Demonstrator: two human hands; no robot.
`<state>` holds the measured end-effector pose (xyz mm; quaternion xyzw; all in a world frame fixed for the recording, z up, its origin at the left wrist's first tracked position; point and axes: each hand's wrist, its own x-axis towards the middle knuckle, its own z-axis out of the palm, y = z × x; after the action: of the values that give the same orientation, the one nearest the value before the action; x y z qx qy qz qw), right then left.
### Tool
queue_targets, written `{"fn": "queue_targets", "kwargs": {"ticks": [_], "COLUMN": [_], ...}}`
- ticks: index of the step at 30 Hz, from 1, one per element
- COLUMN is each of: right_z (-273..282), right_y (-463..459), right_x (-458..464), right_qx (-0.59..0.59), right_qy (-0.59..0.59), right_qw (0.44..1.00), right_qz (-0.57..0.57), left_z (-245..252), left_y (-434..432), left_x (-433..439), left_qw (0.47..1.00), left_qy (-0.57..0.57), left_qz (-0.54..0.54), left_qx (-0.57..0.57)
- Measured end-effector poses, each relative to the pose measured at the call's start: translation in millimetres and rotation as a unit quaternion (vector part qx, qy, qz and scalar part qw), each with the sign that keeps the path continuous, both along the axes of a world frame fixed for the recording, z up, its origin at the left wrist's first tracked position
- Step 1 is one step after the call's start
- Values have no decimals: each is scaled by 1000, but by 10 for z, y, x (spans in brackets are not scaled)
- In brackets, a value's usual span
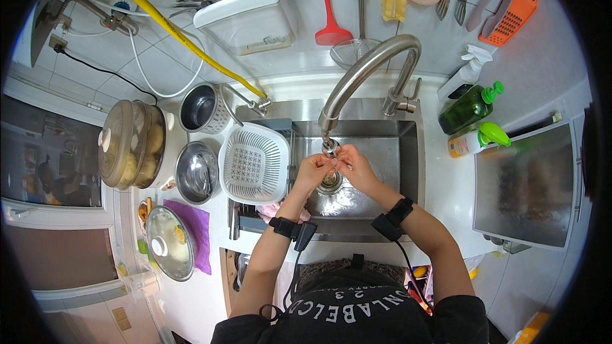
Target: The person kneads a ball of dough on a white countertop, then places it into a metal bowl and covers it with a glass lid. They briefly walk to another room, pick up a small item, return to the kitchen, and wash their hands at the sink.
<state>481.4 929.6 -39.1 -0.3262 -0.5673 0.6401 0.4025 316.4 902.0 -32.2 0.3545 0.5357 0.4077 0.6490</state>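
Note:
My left hand (316, 172) and my right hand (355, 167) meet over the stainless steel sink (377, 153), fingertips pinched together. They are just below the spout end of the curved metal faucet (356, 72). Whether something small sits between the fingers cannot be told. Beneath them is the round drain strainer (330, 184), partly hidden by the hands. To the left, a white plastic colander basket (255, 191) rests at the sink's left side. Beside my left forearm lies a pink cloth (269, 210), mostly hidden. Each wrist wears a black strap with a cable.
Left of the colander are a metal bowl (193, 172), a perforated pot (210, 107), a steamer (131, 145) and a lidded pan (169, 243) by a purple cloth (203, 239). Right stand a green pump bottle (464, 110), spray bottles (466, 144) and a glass-fronted appliance (526, 184).

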Motion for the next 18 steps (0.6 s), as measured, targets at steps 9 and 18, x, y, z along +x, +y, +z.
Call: {"fn": "queue_targets", "kwargs": {"ticks": [9, 18], "right_z": [-62, -17], "right_y": [46, 49], "right_x": [30, -28], "right_qx": [-198, -82], "right_qy": [114, 5], "right_qw": [974, 996], "right_qz": [-7, 25], "left_z": [-47, -86], "left_y": [-42, -24], "left_x": [1, -15], "left_qw": [999, 999], "left_qy": [-11, 18], "left_qz": [28, 24], "left_qx": [18, 12]}}
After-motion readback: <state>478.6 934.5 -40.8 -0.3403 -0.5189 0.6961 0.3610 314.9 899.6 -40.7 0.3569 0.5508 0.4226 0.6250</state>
